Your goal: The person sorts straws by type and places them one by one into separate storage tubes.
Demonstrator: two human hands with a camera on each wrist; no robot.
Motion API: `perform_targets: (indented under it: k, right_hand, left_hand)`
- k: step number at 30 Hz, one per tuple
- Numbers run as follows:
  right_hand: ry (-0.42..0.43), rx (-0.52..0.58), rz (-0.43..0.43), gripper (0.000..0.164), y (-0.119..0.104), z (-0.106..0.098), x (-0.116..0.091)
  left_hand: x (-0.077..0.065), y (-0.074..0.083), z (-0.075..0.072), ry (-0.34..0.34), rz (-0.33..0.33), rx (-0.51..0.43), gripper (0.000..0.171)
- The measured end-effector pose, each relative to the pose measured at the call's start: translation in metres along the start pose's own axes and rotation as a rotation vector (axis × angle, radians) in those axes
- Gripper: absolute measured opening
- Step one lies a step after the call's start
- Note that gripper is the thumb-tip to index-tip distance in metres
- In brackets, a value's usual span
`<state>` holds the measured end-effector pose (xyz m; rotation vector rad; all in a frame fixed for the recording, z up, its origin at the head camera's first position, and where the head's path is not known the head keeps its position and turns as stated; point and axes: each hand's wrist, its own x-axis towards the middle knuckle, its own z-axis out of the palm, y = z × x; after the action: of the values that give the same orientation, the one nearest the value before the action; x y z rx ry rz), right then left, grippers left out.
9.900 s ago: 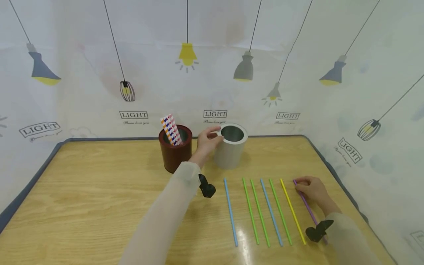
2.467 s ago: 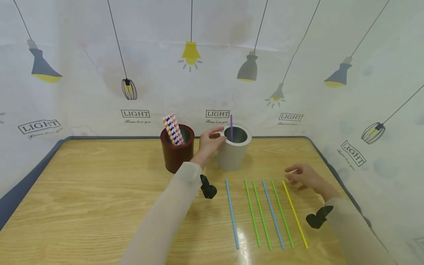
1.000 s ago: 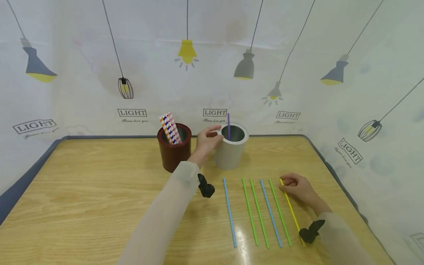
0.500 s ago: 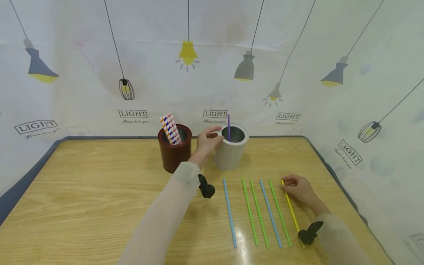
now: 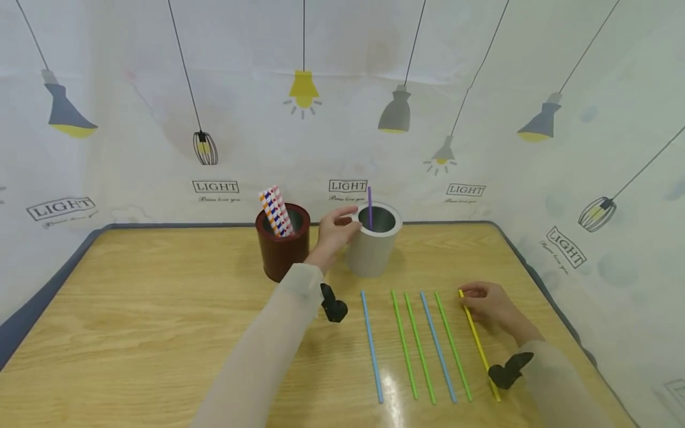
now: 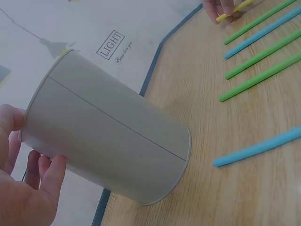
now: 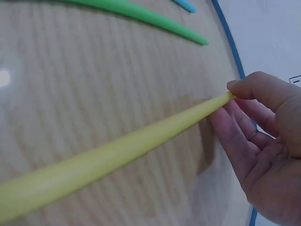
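Note:
My right hand pinches the far end of a yellow straw between thumb and fingers; the right wrist view shows the straw running from the fingertips toward the lower left. At the back of the table, my left hand grips the rim of a white canister on its left side. In the left wrist view the canister appears tilted, fingers and thumb at its rim end. One purple straw stands inside the canister, its lower part hidden.
A dark red canister with several patterned paper straws stands left of the white one. In front lie green straws and blue straws, roughly parallel on the wooden table. A printed wall cloth encloses the back and sides.
The purple straw went from the table into the white canister. My right hand then moved to the yellow straw, took its far end and shifted it slightly right. The left hand stayed at the rim.

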<state>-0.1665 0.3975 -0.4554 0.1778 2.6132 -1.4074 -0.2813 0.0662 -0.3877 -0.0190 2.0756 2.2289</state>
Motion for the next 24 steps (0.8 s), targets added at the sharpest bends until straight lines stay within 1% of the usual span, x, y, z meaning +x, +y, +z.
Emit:
perform_targets:
  k: [4,8,12,15,20,24]
  right_hand:
    - [0.000,0.020,-0.062,0.043,-0.009,-0.008,0.000]
    - [-0.009,0.046,-0.176,0.043,-0.028,-0.018,0.004]
    - [-0.009,0.014,-0.250,0.044,-0.055,-0.030,0.006]
    - [0.016,-0.008,-0.291,0.042,-0.079,-0.036,0.010]
    - [0.081,-0.014,-0.379,0.036,-0.122,-0.035,0.019]
    - [0.112,-0.012,-0.444,0.034,-0.151,-0.031,0.028]
  left_hand:
    - [0.001,-0.002,0.000,-0.002,-0.001,-0.008,0.039]
    - [0.003,-0.002,-0.001,0.001,-0.001,-0.021,0.038]
    - [0.003,-0.001,0.001,-0.007,-0.006,-0.020,0.038]
    - [0.003,0.001,0.001,-0.009,-0.010,-0.021,0.039]
    - [0.003,0.001,-0.001,-0.007,-0.028,-0.016,0.040]
    - [0.004,0.000,-0.001,-0.022,-0.034,-0.013,0.041]
